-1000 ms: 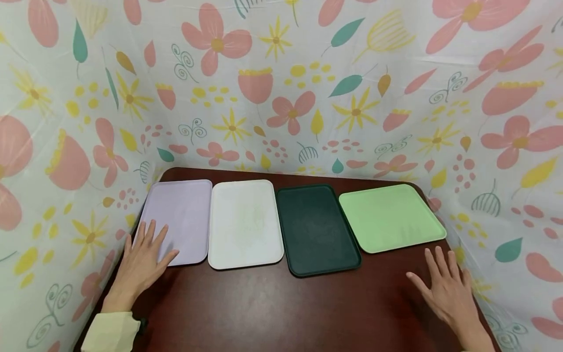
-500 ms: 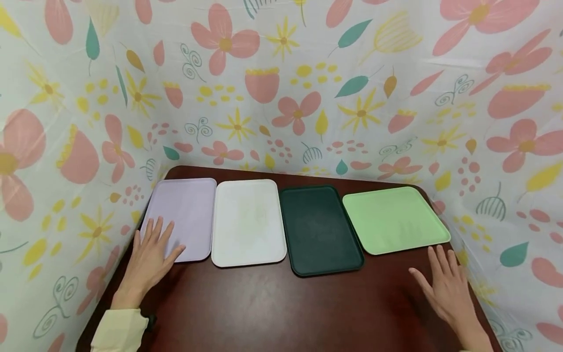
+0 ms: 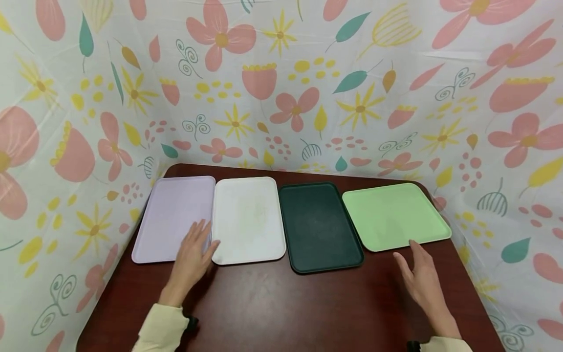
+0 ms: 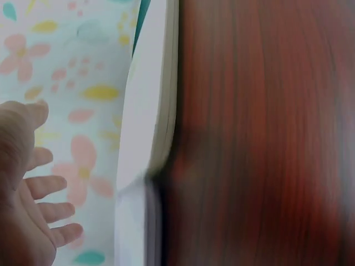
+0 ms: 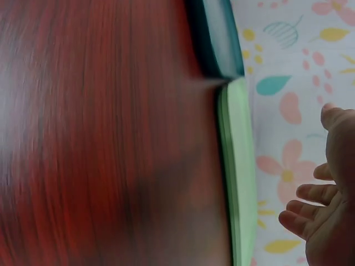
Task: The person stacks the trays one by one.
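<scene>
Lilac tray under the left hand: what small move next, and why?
Probably curl the left hand round the lilac tray's near right corner: its open fingers lie there, by the white tray. The right hand hovers open near the green tray.

I am seeing lilac tray, white tray, dark green tray, light green tray, reddish-brown table, floral-patterned cloth.
</scene>
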`<state>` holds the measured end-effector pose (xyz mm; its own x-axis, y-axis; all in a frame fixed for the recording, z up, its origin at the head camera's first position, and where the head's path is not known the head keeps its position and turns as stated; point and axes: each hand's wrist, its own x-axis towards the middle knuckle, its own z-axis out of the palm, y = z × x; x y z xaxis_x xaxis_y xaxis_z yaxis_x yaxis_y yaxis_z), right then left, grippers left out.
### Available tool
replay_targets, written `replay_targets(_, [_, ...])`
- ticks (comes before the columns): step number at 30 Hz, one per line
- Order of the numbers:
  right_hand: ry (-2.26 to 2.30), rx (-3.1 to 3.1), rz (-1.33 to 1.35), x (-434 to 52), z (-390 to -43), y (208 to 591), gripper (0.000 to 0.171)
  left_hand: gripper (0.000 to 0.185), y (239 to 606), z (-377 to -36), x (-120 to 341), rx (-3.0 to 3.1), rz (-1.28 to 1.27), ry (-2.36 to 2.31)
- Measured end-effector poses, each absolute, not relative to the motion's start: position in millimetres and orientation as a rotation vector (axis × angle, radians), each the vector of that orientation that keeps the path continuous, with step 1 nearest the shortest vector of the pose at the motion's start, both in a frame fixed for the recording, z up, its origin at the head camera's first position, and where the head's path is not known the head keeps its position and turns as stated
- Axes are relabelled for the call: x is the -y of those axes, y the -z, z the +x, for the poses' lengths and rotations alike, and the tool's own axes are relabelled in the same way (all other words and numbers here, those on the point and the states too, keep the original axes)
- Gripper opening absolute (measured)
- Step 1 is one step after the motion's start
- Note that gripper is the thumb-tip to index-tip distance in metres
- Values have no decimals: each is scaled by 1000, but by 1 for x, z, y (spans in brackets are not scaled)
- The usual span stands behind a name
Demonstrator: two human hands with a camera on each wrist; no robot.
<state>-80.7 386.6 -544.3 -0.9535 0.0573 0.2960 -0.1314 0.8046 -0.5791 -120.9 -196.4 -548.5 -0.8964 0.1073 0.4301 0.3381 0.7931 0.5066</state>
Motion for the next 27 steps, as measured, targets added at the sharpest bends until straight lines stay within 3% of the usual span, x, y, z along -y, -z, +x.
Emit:
replay_targets(12, [-966, 2635, 36, -353, -96, 551, 54, 52, 555, -124, 105, 2592, -419, 1050])
replay_targets(27, [-978, 2631, 73, -317, -112, 560, 43, 52, 557, -130, 35, 2749, -395, 1177])
